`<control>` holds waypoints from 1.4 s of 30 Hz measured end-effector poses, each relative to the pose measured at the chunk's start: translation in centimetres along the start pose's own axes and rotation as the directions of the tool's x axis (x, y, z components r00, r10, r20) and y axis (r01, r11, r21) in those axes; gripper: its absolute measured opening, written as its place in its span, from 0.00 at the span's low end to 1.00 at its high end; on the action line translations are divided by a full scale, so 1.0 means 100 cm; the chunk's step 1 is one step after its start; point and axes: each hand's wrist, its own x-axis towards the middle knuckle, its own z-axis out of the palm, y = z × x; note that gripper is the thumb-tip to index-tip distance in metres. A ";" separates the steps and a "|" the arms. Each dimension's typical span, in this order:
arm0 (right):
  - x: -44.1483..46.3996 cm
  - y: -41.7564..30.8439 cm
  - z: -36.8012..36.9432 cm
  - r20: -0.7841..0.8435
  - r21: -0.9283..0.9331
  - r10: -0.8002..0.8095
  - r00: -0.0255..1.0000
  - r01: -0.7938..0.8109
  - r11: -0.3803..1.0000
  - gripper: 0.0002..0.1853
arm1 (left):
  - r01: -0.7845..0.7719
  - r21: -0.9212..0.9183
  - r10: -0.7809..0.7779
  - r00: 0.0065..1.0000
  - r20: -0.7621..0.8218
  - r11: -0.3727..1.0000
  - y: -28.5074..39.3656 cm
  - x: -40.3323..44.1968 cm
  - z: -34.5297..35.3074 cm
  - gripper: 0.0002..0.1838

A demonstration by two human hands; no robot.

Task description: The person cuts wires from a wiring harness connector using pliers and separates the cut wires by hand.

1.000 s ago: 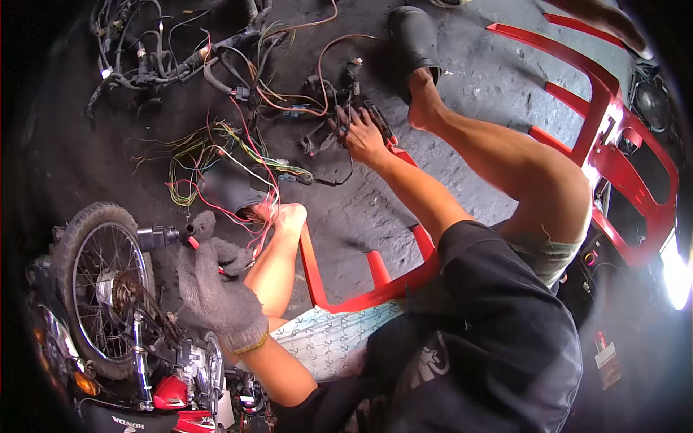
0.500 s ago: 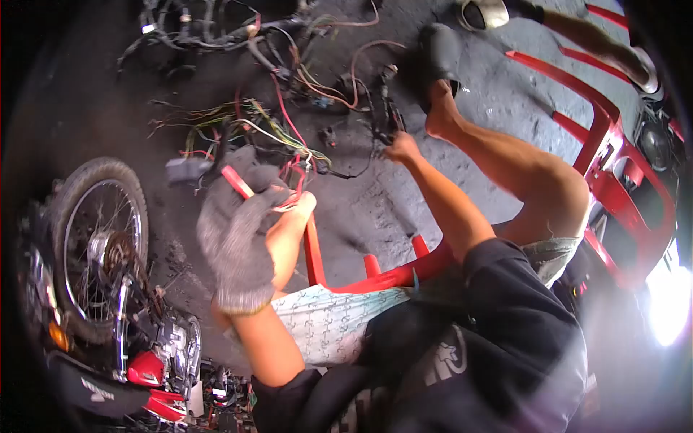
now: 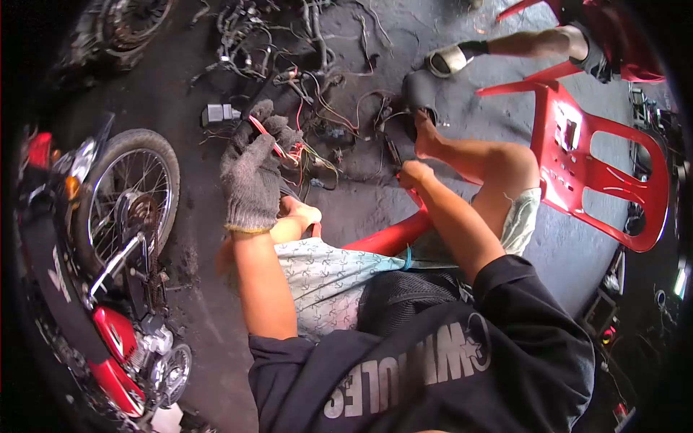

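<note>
My left hand (image 3: 253,169), in a grey knitted glove, is closed around a bundle of red and pale wires (image 3: 268,136). A narrow red length sticks out above the fingers, and loose wire ends (image 3: 294,154) show beside the glove. My right hand (image 3: 416,174), bare, is closed in a fist at the lower end of a dark slender item (image 3: 393,150); its kind is too small to make out. Between the hands, thin coloured wires (image 3: 317,160) trail over the dark floor. A grey box-shaped connector (image 3: 219,113) lies just beyond the glove.
A tangled wiring harness (image 3: 303,61) spreads across the floor ahead. At left stands a red and black motorcycle (image 3: 115,335) with its wheel (image 3: 130,195) near my left arm. A red plastic chair (image 3: 588,155) is at right; another person's sandalled foot (image 3: 449,60) is nearby.
The view has shifted, showing more floor and chair. My gloved hand still grips the wires and my right hand stays closed on the dark item.
</note>
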 end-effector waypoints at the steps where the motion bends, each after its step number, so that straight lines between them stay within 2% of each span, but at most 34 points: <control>1: -0.010 0.000 -0.009 -0.028 -0.011 -0.011 1.000 0.011 1.000 0.19 | -0.032 -0.045 0.033 0.999 0.023 0.998 -0.001 -0.009 -0.007 0.21; 4: -0.032 0.002 -0.024 0.054 -0.082 -0.014 0.998 0.019 0.996 0.14 | -0.095 -0.064 0.091 0.994 -0.060 0.993 -0.002 -0.041 -0.020 0.18; 6: -0.039 0.001 -0.033 0.067 -0.117 -0.027 0.997 0.035 0.993 0.13 | -0.211 0.056 0.216 0.969 -0.123 0.976 0.004 -0.059 -0.031 0.20; 8: -0.040 0.015 -0.036 -0.149 -0.518 -0.409 0.900 0.282 0.808 0.13 | -0.256 0.080 0.265 0.953 -0.144 0.963 0.024 -0.077 -0.025 0.18; 9: -0.044 0.017 -0.037 -0.151 -0.524 -0.418 0.896 0.286 0.802 0.13 | -0.334 0.052 0.338 0.925 -0.173 0.941 0.037 -0.087 -0.018 0.18; 10: -0.063 0.016 -0.049 -0.254 -0.090 -0.432 0.866 0.423 0.902 0.17 | -0.412 0.025 0.408 0.890 -0.204 0.911 0.049 -0.097 -0.011 0.17; 11: -0.091 0.010 -0.069 -0.356 0.350 -0.399 0.845 0.516 0.781 0.30 | -0.409 -0.008 0.392 0.879 -0.273 0.912 0.062 -0.103 -0.012 0.16; 12: -0.160 -0.013 -0.097 -0.175 0.596 -0.250 0.952 0.305 0.743 0.29 | -0.428 -0.010 0.410 0.872 -0.267 0.904 0.067 -0.109 -0.010 0.16; 13: -0.166 -0.006 -0.091 -0.231 0.807 -0.378 0.896 0.394 0.440 0.33 | -0.463 -0.061 0.432 0.861 -0.267 0.884 0.069 -0.115 -0.008 0.16; 14: -0.179 -0.005 -0.091 -0.323 0.911 -0.472 0.820 0.404 0.078 0.36 | -0.493 -0.114 0.451 0.851 -0.267 0.862 0.070 -0.117 -0.009 0.16; 15: -0.192 -0.001 -0.093 -0.362 0.913 -0.543 0.757 0.407 -0.042 0.40 | -0.431 -0.144 0.417 0.901 -0.117 0.891 0.062 -0.109 -0.037 0.18; 16: -0.217 -0.006 -0.104 -0.402 0.906 -0.607 0.686 0.394 -0.155 0.44 | -0.444 -0.156 0.430 0.895 -0.120 0.882 0.062 -0.108 -0.036 0.18; 17: -0.229 -0.011 -0.108 -0.399 0.904 -0.614 0.680 0.405 -0.139 0.44 | -0.372 -0.078 0.364 0.926 -0.101 0.925 0.060 -0.109 -0.031 0.19; 18: -0.239 -0.018 -0.109 -0.457 0.885 -0.687 0.565 0.365 -0.289 0.47 | -0.293 0.005 0.292 0.952 -0.091 0.956 0.058 -0.111 -0.025 0.21; 19: -0.247 -0.027 -0.114 -0.525 0.851 -0.729 0.439 0.297 -0.434 0.49 | -0.298 0.002 0.296 0.948 -0.115 0.955 0.056 -0.117 0.002 0.24; 20: -0.258 -0.037 -0.125 -0.531 0.846 -0.731 0.428 0.307 -0.435 0.49 | -0.323 -0.030 0.313 0.933 -0.181 0.946 0.050 -0.122 0.022 0.22; 22: -0.275 -0.053 -0.139 -0.581 0.814 -0.728 0.365 0.281 -0.509 0.53 | -0.213 0.055 0.217 0.973 -0.081 0.976 0.041 -0.123 0.027 0.19; 24: -0.262 -0.059 -0.151 -0.598 0.799 -0.728 0.335 0.313 -0.513 0.53 | -0.177 0.077 0.180 0.983 -0.034 0.981 0.033 -0.123 0.034 0.18; 26: -0.259 -0.068 -0.166 -0.523 0.850 -0.791 0.318 0.265 -0.456 0.52 | -0.133 0.097 0.134 0.991 0.002 0.986 0.026 -0.116 0.040 0.18; 27: -0.274 -0.070 -0.173 -0.481 0.869 -0.728 0.488 0.371 -0.326 0.45 | -0.102 0.083 0.105 0.994 -0.026 0.991 0.024 -0.112 0.042 0.18; 28: -0.267 -0.070 -0.176 -0.480 0.871 -0.726 0.493 0.366 -0.327 0.45 | -0.074 0.068 0.078 0.995 -0.054 0.995 0.021 -0.108 0.044 0.19; 30: -0.244 -0.072 -0.178 -0.367 0.864 -0.644 0.672 0.502 0.031 0.42 | -0.067 0.090 0.071 0.997 -0.035 0.994 0.020 -0.103 0.047 0.19; 31: -0.231 -0.078 -0.172 -0.473 0.817 -0.638 0.608 0.573 -0.060 0.42 | -0.129 0.188 0.136 0.990 -0.025 0.974 0.016 -0.096 0.043 0.19; 32: -0.220 -0.084 -0.163 -0.499 0.824 -0.555 0.666 0.564 -0.065 0.42 | -0.189 0.284 0.200 0.980 -0.008 0.940 0.012 -0.089 0.039 0.19; 33: -0.210 -0.083 -0.159 -0.505 0.811 -0.534 0.679 0.585 -0.023 0.39 | -0.087 0.190 0.083 0.996 0.026 0.978 0.009 -0.087 0.034 0.22; 34: -0.205 -0.083 -0.155 -0.507 0.801 -0.509 0.696 0.598 0.021 0.37 | -0.068 0.192 0.065 0.998 0.019 0.979 0.009 -0.084 0.039 0.22; 35: -0.199 -0.086 -0.152 -0.478 0.854 -0.539 0.693 0.511 -0.100 0.32 | -0.016 0.196 0.019 1.000 -0.013 0.981 0.010 -0.085 0.048 0.23; 36: -0.199 -0.087 -0.148 -0.465 0.865 -0.529 0.710 0.492 -0.099 0.32 | 0.034 0.196 -0.026 0.999 -0.043 0.980 0.009 -0.085 0.053 0.24; 37: -0.202 -0.088 -0.152 -0.514 0.789 -0.523 0.679 0.614 0.021 0.31 | 0.011 0.400 -0.020 1.000 0.020 0.917 0.010 -0.080 0.051 0.22; 38: -0.203 -0.091 -0.158 -0.561 0.682 -0.528 0.638 0.717 0.142 0.31 | 0.014 0.396 -0.026 0.999 0.025 0.918 0.006 -0.075 0.055 0.22; 39: -0.202 -0.095 -0.157 -0.586 0.685 -0.579 0.568 0.728 0.021 0.32 | 0.070 0.364 -0.084 0.996 0.023 0.929 0.003 -0.072 0.058 0.21; 40: -0.200 -0.099 -0.157 -0.662 0.555 -0.579 0.476 0.830 0.048 0.33 | 0.132 0.334 -0.146 0.989 0.020 0.933 0.000 -0.072 0.062 0.19; 41: -0.202 -0.101 -0.155 -0.680 0.510 -0.591 0.434 0.859 0.045 0.33 | -0.265 0.630 0.101 0.954 0.284 0.730 -0.015 -0.061 0.048 0.16; 42: -0.204 -0.102 -0.156 -0.696 0.462 -0.603 0.391 0.886 0.042 0.34 | -0.252 0.629 0.086 0.956 0.281 0.735 -0.018 -0.058 0.041 0.16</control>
